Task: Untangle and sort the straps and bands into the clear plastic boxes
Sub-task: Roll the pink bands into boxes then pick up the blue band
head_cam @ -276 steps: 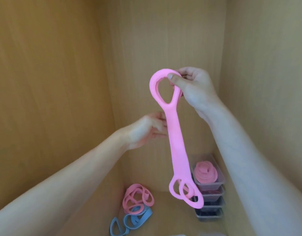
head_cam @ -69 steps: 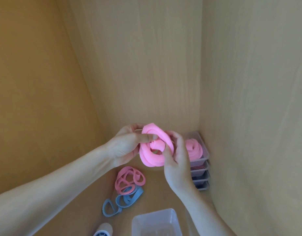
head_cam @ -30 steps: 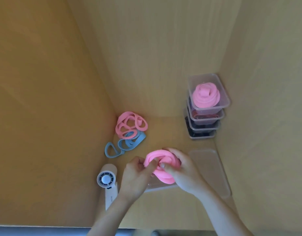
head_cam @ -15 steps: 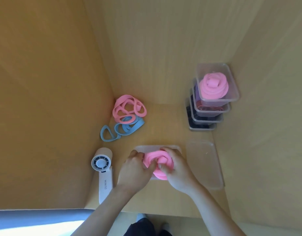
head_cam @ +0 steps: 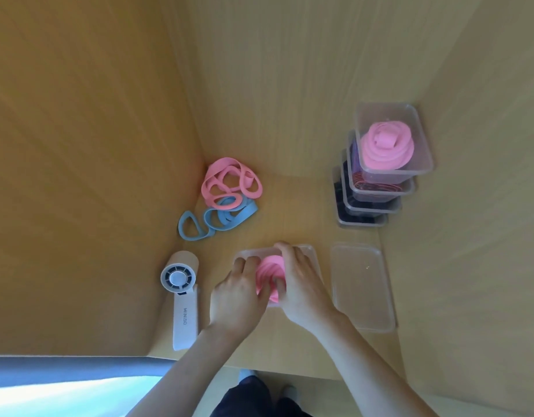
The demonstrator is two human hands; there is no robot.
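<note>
So both hands are on it now: left hand [head_cam: 238,296] has its fingers curled against the left side of the rolled pink band [head_cam: 268,273], and right hand [head_cam: 303,291] is curled over the top and right side, squeezing the coil between them. A second ago that roll was held up above the open clear box [head_cam: 310,254]; now it's down inside it, so I'd say this one is basically sorted once they let go. Can't tell if it's sitting on the bottom, since the hands cover most of the box. Just right of the box is the loose lid [head_cam: 362,290], beyond-right the stack of boxes [head_cam: 368,206] (lower contents too dark to read), and beyond-left the tangled pile [head_cam: 229,188], still waiting. A handheld fan [head_cam: 183,299] lies to the left.
</note>
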